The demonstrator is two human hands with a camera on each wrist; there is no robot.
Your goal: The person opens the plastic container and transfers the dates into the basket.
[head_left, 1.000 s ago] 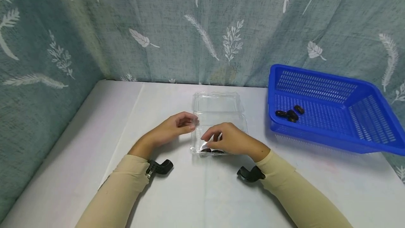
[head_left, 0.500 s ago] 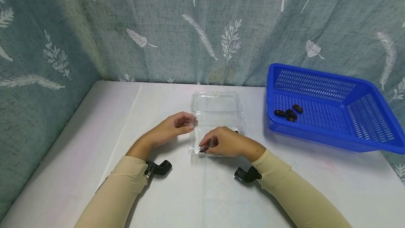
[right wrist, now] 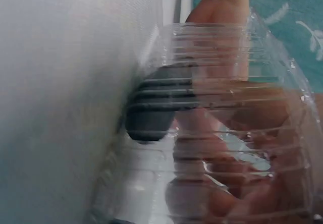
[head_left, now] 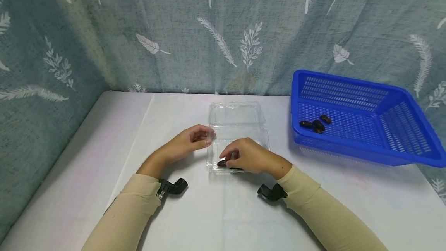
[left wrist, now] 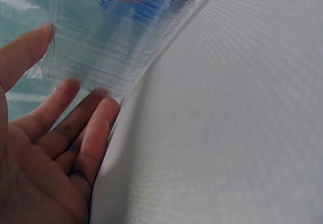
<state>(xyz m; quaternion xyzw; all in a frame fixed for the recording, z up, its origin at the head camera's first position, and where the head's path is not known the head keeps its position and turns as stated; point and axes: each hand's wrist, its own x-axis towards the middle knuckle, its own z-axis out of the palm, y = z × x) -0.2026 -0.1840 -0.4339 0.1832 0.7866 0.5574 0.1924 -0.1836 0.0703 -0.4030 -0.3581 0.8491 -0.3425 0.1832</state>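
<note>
A clear plastic container (head_left: 238, 114) lies with its lid folded back. In the head view my right hand (head_left: 251, 156) reaches over its near part, pinching a dark oval piece (head_left: 221, 163) low at the front left; another dark piece shows partly beneath the hand. The right wrist view shows the right hand (right wrist: 272, 153) through the ribbed wall, thumb against the dark piece (right wrist: 161, 103). My left hand (head_left: 184, 145) touches the container's left side. In the left wrist view the left hand (left wrist: 50, 168) has fairly straight fingers against the wall (left wrist: 101, 47), thumb at the rim.
A blue perforated basket (head_left: 352, 154) stands at the right, with several dark pieces (head_left: 318, 124) in its left part. A patterned green curtain (head_left: 167, 30) hangs behind the white table (head_left: 195, 220).
My right hand has lowered slightly toward the container's front left and then risen a little, with the dark piece now clearer at its fingertips. The left hand stays at the container's side.
</note>
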